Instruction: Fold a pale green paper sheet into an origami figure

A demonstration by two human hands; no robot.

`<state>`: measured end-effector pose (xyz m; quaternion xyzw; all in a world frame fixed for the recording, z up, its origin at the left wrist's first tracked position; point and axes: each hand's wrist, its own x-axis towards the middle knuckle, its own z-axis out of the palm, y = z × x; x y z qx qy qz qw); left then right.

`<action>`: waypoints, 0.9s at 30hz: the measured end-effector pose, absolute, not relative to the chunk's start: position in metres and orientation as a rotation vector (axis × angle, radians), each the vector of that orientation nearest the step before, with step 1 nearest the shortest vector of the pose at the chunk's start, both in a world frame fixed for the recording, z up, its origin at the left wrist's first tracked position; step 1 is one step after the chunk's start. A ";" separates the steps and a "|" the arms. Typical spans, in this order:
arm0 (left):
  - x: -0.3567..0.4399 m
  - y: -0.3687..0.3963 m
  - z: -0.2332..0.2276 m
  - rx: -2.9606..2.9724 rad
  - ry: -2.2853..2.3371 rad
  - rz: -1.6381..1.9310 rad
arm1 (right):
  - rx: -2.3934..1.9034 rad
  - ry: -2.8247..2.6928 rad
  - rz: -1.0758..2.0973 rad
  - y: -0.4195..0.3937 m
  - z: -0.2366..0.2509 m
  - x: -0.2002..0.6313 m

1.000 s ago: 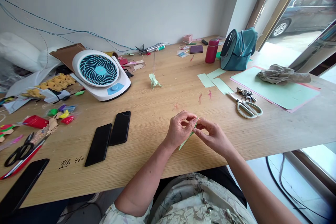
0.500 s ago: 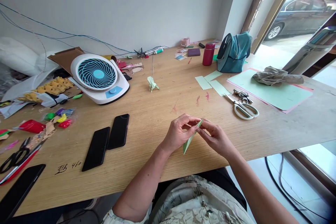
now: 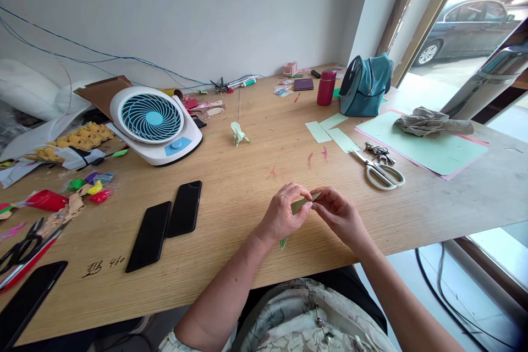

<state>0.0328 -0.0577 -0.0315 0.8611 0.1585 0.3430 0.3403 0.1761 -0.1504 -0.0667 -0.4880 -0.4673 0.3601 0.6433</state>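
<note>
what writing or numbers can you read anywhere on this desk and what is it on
"460", handwritten in dark ink on the wooden table, at near the front edge beside the black phones.
Just left of it, a handwritten character at: too scrawled to read.
The fan, the maroon bottle and the small cards at the far edge: any print is too small to read.
The green paper pinched between the left hand and right hand: no text visible.

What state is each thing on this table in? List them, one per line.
Left hand: pinching the folded green paper.
Right hand: pinching it too.
White scissors: lying shut.
Fan: tilted back, facing up.
Two phones: screens dark.
Teal bag: upright.
</note>
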 end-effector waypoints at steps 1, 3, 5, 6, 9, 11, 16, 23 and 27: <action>0.033 -0.058 -0.033 2.233 0.416 0.884 | -1.112 -1.060 0.810 -0.151 -0.068 0.177; 0.034 -0.059 -0.036 2.231 0.423 0.871 | -1.118 -1.060 0.775 -0.152 -0.070 0.179; 0.034 -0.060 -0.039 2.244 0.427 0.861 | -1.164 -1.122 0.737 -0.155 -0.069 0.184; 0.035 -0.060 -0.040 2.249 0.430 0.858 | -1.211 -1.183 0.718 -0.157 -0.067 0.188; 0.036 -0.062 -0.041 2.267 0.415 0.848 | -1.379 -1.428 0.641 -0.161 -0.055 0.199; 0.037 -0.063 -0.042 2.285 0.391 0.841 | -1.433 -1.589 0.577 -0.162 -0.046 0.206; 0.038 -0.065 -0.045 2.306 0.382 0.842 | -1.463 -1.876 0.425 -0.158 -0.033 0.218; 0.041 -0.067 -0.053 2.350 0.392 0.804 | -1.454 -2.001 0.431 -0.151 -0.032 0.231; 0.042 -0.067 -0.055 2.367 0.432 0.816 | -1.516 -1.896 0.430 -0.153 -0.032 0.239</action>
